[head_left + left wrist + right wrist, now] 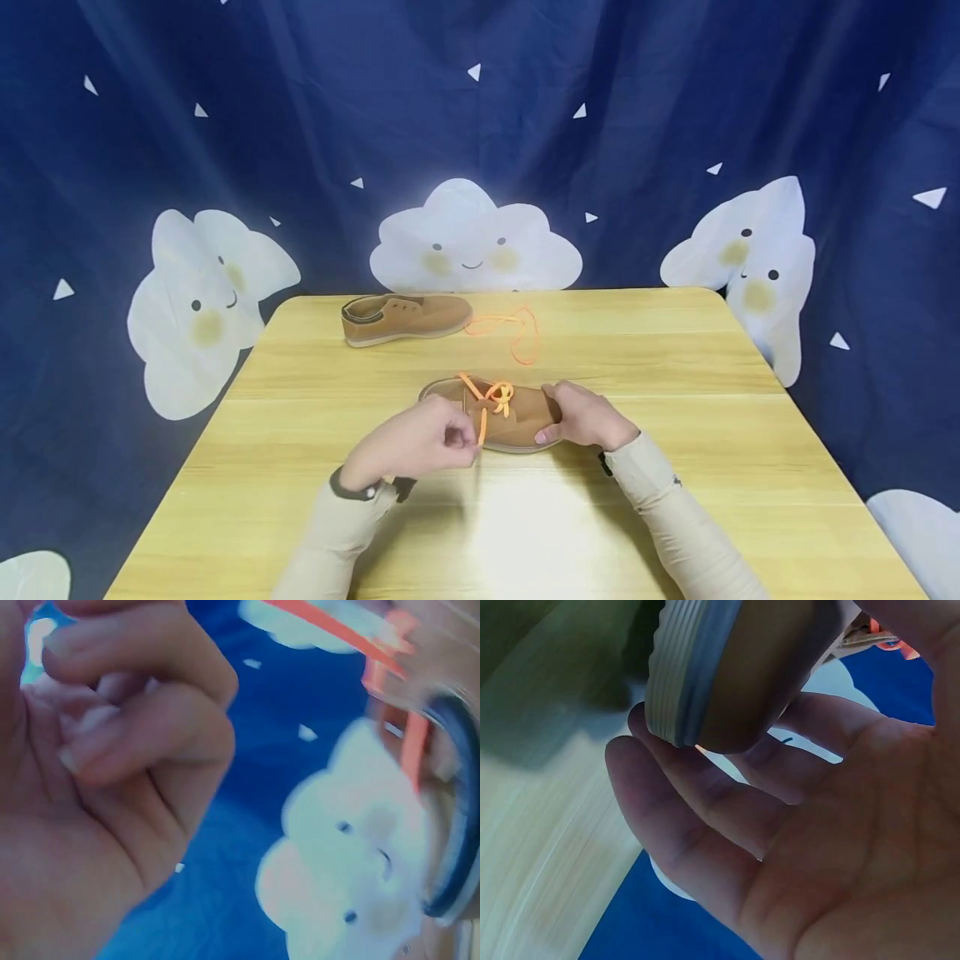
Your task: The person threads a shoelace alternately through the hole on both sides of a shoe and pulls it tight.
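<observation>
Two hands work at one brown shoe [531, 418], which rests on a wooden table [675, 492] with its toe pointing to the person's right. The left hand [416, 442] has its fingers curled in, thumb and forefinger meeting to pinch an orange lace [482, 427] on the near side of the shoe; the strand runs straight from the eyelets to the fingertips. The right hand [588, 417] grips the toe, its thumb on the near side and its fingers, bent and slightly apart, around the other. More of the orange lace bunches in loops on top of the shoe. Farther back on the table lies a second brown shoe [431, 317], also pointing right, with a loose orange cord [525, 337] just beside its toe; whether they touch cannot be told. Behind hangs a dark blue curtain [525, 108] printed with smiling white clouds [474, 217].
</observation>
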Available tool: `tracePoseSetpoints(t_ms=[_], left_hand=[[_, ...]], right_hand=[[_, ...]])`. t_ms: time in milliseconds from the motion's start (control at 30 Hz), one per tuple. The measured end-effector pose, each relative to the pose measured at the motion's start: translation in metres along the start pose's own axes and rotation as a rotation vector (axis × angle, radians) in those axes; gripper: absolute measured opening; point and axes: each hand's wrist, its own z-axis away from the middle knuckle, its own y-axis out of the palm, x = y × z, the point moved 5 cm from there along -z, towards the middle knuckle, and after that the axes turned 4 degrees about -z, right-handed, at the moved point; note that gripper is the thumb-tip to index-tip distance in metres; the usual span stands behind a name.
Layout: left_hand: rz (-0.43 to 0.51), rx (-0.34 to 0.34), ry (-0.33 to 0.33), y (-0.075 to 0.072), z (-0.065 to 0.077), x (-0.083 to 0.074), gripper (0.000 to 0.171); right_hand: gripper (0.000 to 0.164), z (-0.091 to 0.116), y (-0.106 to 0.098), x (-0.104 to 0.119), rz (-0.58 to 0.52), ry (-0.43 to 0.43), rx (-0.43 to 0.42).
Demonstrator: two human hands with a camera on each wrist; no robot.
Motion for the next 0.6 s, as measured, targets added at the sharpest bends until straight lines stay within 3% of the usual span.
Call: tracePoseSetpoints(t_ms=[133,200,367,500,600], left_hand=[[0.172,0.045,0.14,-0.013,0.022,-0.026,0.02],[0.222,0.061,0.229,-0.021,0.032,-0.037,0.017],[0.297,0.062,0.393,-0.038,0.053,-0.047,0.02],[0.286,0.084,0.348,-0.039,0.065,-0.035,0.024],[0.204,0.146,0.212,-0.027,0.07,-0.015,0.026]], right_hand=[[0.076,0.001,-0.001,-0.001,0.026,0.014,0.002],[0.079,0.0,-0.001,-0.001,0.029,0.011,0.004],[0.051,-0.003,-0.005,-0.005,0.007,-0.007,-0.002],[0.043,-0.003,-0.009,-0.008,-0.003,-0.022,-0.002],[0.044,-0.003,-0.012,-0.01,-0.001,-0.025,-0.006]])
